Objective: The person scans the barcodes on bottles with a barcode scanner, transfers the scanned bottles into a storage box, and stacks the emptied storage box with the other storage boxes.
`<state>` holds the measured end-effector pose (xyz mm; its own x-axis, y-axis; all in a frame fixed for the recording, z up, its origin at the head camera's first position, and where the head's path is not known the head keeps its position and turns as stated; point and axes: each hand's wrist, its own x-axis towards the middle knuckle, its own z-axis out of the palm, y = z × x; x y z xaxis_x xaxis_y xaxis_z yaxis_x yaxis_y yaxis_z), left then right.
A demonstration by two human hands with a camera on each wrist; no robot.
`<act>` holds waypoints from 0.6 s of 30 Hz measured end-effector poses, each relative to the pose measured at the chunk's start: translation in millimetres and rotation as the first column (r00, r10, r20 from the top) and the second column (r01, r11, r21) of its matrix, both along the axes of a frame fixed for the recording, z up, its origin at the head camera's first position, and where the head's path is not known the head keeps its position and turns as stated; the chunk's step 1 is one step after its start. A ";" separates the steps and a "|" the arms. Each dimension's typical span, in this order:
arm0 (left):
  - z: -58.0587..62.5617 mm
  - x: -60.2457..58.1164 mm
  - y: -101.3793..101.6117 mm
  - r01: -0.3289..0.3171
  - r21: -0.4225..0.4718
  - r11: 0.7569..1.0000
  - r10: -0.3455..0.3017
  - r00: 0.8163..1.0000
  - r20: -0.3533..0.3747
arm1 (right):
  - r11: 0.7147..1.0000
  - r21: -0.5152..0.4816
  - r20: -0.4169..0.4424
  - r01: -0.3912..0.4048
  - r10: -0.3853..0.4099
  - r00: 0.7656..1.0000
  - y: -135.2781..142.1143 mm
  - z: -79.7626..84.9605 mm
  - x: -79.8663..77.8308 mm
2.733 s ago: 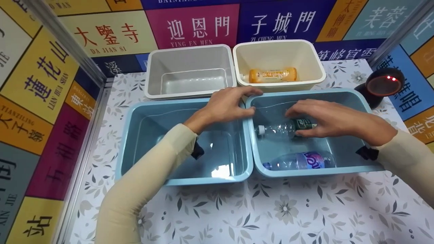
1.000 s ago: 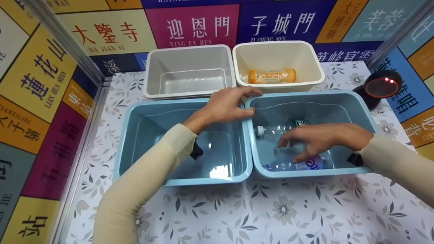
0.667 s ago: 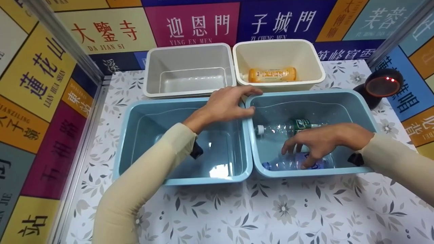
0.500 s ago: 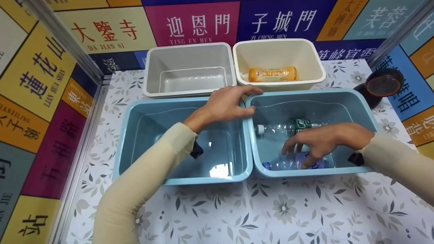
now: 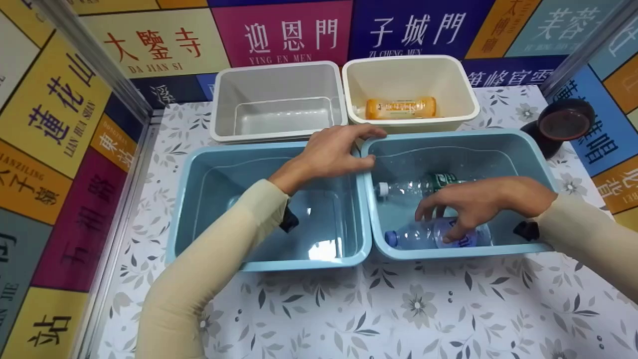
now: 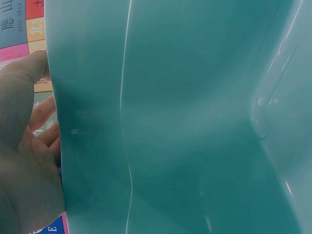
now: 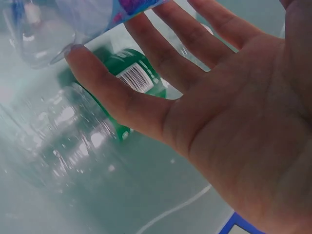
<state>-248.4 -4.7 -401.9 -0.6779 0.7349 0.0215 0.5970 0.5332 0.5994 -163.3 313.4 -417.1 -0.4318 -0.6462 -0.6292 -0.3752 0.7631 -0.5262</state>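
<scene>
Clear bottle with purple label, held in the right hand.
Lies on its side directly under the hand, thumb to its near side, fingers curled to its far side, blue cap projecting leftward beyond them; location, right blue bin, along the front wall, the cap near the bin's front-left corner, the bin set toward the right edge of the bench. Green-labelled bottle behind it, beyond the fingers. Left hand with loosely spread fingers, resting where the left blue bin meets the right.
</scene>
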 end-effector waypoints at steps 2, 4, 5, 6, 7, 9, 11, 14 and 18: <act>0.1 -0.1 0.0 0.004 0.000 1.000 -0.004 1.000 0.001 | 1.000 -0.020 -0.013 0.002 -0.003 1.000 1.0 3.1 -1.5; 0.1 -0.2 -0.1 0.005 -0.001 1.000 -0.005 1.000 0.003 | 0.999 -0.040 -0.027 0.005 -0.006 1.000 2.7 7.0 -2.5; 0.0 -0.3 0.0 0.007 0.000 1.000 -0.007 1.000 0.005 | 0.999 -0.045 -0.033 0.010 -0.011 0.999 3.9 9.3 -2.8; 0.0 -0.4 0.0 0.008 0.000 1.000 -0.008 1.000 0.006 | 0.999 -0.051 -0.040 0.015 -0.017 0.999 4.9 11.8 -3.1; 0.2 -0.4 0.1 0.010 0.000 1.000 -0.010 1.000 0.006 | 0.998 -0.055 -0.044 0.020 -0.022 0.999 6.2 14.4 -3.3; 0.5 -0.6 0.2 0.012 0.001 1.000 -0.012 1.000 0.008 | 0.998 -0.058 -0.056 0.039 -0.042 0.998 8.7 20.2 -3.2; 0.7 -0.6 0.2 0.013 0.004 1.000 -0.013 1.000 0.009 | 0.997 -0.054 -0.065 0.054 -0.058 0.996 11.0 26.3 -3.3; 0.5 -0.5 0.1 0.012 0.009 1.000 -0.012 1.000 0.013 | 0.996 -0.049 -0.088 0.071 -0.075 0.993 14.3 35.8 -3.5; -0.3 -0.5 -0.1 0.015 0.012 1.000 -0.016 1.000 0.017 | 0.996 -0.049 -0.153 0.069 -0.075 0.985 17.5 45.5 -4.0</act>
